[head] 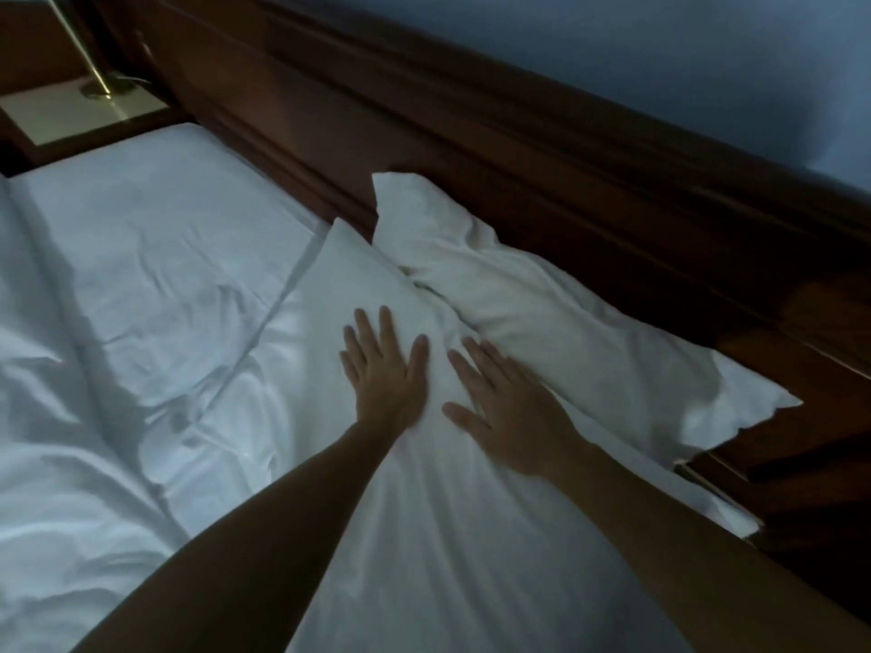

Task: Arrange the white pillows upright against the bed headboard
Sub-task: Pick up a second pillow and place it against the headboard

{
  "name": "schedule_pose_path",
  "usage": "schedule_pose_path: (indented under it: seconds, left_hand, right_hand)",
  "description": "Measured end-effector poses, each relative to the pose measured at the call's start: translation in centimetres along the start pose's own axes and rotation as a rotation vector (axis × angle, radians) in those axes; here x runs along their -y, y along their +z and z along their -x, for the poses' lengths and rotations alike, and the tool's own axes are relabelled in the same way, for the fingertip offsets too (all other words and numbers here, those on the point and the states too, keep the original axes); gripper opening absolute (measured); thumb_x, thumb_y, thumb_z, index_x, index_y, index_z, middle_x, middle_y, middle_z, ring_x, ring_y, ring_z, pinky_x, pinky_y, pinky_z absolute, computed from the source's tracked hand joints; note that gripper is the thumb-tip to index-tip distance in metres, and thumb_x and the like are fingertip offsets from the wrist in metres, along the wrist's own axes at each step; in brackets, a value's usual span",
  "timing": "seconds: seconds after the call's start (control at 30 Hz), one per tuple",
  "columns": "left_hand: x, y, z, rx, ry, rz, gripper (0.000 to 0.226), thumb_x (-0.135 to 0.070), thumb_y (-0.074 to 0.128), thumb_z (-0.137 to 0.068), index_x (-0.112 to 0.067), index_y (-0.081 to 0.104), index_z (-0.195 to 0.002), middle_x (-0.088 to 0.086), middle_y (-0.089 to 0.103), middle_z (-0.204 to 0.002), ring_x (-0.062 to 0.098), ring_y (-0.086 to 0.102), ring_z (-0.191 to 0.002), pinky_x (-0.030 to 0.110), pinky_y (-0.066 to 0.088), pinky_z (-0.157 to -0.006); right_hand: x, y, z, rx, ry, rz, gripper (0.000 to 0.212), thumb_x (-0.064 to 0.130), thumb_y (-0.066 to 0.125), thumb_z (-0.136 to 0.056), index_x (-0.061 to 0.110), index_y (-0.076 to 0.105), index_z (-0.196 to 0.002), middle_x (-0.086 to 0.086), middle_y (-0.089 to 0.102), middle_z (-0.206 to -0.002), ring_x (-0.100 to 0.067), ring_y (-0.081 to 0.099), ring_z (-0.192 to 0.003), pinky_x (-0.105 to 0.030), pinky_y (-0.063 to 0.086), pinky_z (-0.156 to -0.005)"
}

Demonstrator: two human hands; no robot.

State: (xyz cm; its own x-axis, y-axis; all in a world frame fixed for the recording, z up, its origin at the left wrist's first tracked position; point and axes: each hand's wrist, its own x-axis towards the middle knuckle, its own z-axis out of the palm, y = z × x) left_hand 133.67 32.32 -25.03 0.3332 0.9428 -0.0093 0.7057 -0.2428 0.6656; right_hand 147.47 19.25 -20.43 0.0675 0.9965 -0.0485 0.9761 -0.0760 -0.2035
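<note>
A white pillow lies flat on the bed, stretching from the lower middle of the view toward the headboard. My left hand and my right hand both rest palm down on it, side by side, fingers spread and holding nothing. Behind them a second, crumpled white pillow slumps against the dark wooden headboard, with one corner sticking up at its left end. A third white pillow lies flat at the left, its far edge touching the headboard.
A wooden nightstand with a brass lamp base stands at the top left beyond the bed. Rumpled white bedding covers the left side. A grey wall rises above the headboard.
</note>
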Motion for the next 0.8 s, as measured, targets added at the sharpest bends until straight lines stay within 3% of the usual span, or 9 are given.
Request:
schedule_pose_path:
  seconds: [0.1,0.17,0.27,0.3,0.37,0.43,0.5,0.63,0.8]
  left_hand:
    - [0.6,-1.1,-1.1,0.188,-0.011,0.017,0.082,-0.068,0.031,-0.099,-0.033,-0.006,-0.162,0.003,-0.021,-0.17,0.028,-0.019,-0.156,0.051,-0.007,-0.125]
    - [0.9,-3.5,-1.5,0.293,0.0,-0.002,0.085,-0.066,0.043,-0.097,-0.031,0.002,-0.163,0.004,-0.013,-0.171,0.03,-0.01,-0.157,0.048,0.001,-0.125]
    - [1.9,-8.4,-0.5,0.345,0.056,-0.074,0.064,-0.052,0.056,-0.098,-0.022,0.043,-0.153,0.009,0.034,-0.164,0.026,0.03,-0.151,0.037,0.024,-0.121]
    - [2.2,-10.2,0.6,0.352,0.061,-0.097,0.052,-0.049,0.057,-0.098,-0.021,0.057,-0.142,0.007,0.053,-0.15,0.024,0.046,-0.141,0.034,0.035,-0.114]
    - [2.6,-13.8,3.3,0.401,0.037,-0.142,0.04,-0.048,0.058,-0.098,-0.021,0.068,-0.125,0.001,0.071,-0.125,0.019,0.061,-0.12,0.031,0.045,-0.1]
    - [2.9,-17.5,6.8,0.464,-0.004,-0.222,0.038,-0.049,0.057,-0.098,-0.024,0.068,-0.124,-0.003,0.073,-0.119,0.015,0.061,-0.114,0.03,0.046,-0.094]
    - [3.7,-21.0,10.9,0.481,-0.058,-0.249,0.037,-0.052,0.057,-0.096,-0.028,0.067,-0.123,-0.004,0.07,-0.123,0.015,0.062,-0.114,0.033,0.048,-0.097]
    - [6.4,-28.5,21.0,0.476,-0.17,-0.228,0.042,-0.055,0.059,-0.094,-0.031,0.063,-0.128,-0.007,0.065,-0.123,0.016,0.06,-0.114,0.034,0.049,-0.097]
    - [9.5,-38.1,34.1,0.398,-0.253,-0.245,0.045,-0.059,0.061,-0.092,-0.035,0.062,-0.129,-0.009,0.063,-0.125,0.014,0.058,-0.116,0.031,0.045,-0.093]
  right_hand:
    - [-0.3,0.5,-0.2,-0.03,0.006,0.065,0.074,0.065,0.02,-0.101,0.024,0.012,-0.162,-0.002,0.01,-0.17,-0.02,0.009,-0.156,-0.044,0.018,-0.125]
    - [-0.3,0.3,-0.3,0.008,0.028,0.065,0.075,0.066,0.02,-0.1,0.024,0.011,-0.162,-0.002,0.009,-0.17,-0.02,0.008,-0.156,-0.043,0.016,-0.125]
    - [0.8,-0.3,-0.4,0.049,0.087,0.051,0.076,0.065,0.025,-0.099,0.022,0.015,-0.161,-0.007,0.016,-0.169,-0.025,0.017,-0.154,-0.046,0.022,-0.123]
    - [1.5,-0.7,-0.5,0.064,0.122,0.046,0.074,0.061,0.031,-0.101,0.02,0.019,-0.161,-0.01,0.019,-0.167,-0.028,0.02,-0.153,-0.046,0.024,-0.122]
    - [3.7,-2.2,-0.4,0.096,0.187,0.041,0.066,0.052,0.039,-0.102,0.015,0.029,-0.157,-0.014,0.025,-0.164,-0.03,0.027,-0.15,-0.043,0.027,-0.12]
    - [6.7,-3.6,0.3,0.077,0.179,0.05,0.057,0.046,0.044,-0.102,0.013,0.046,-0.147,-0.013,0.038,-0.157,-0.03,0.037,-0.143,-0.042,0.034,-0.113]
    - [10.8,-4.6,1.7,0.087,0.105,0.014,0.05,0.044,0.049,-0.1,0.015,0.055,-0.14,-0.007,0.05,-0.148,-0.026,0.046,-0.136,-0.04,0.041,-0.108]
    - [20.7,-6.2,6.5,0.255,0.003,-0.105,0.053,0.052,0.059,-0.092,0.024,0.056,-0.137,-0.001,0.064,-0.134,-0.023,0.06,-0.121,-0.037,0.048,-0.1]
    - [32.2,-8.2,13.1,0.337,-0.091,-0.191,0.055,0.054,0.071,-0.08,0.029,0.062,-0.128,0.004,0.067,-0.12,-0.02,0.063,-0.111,-0.036,0.049,-0.097]
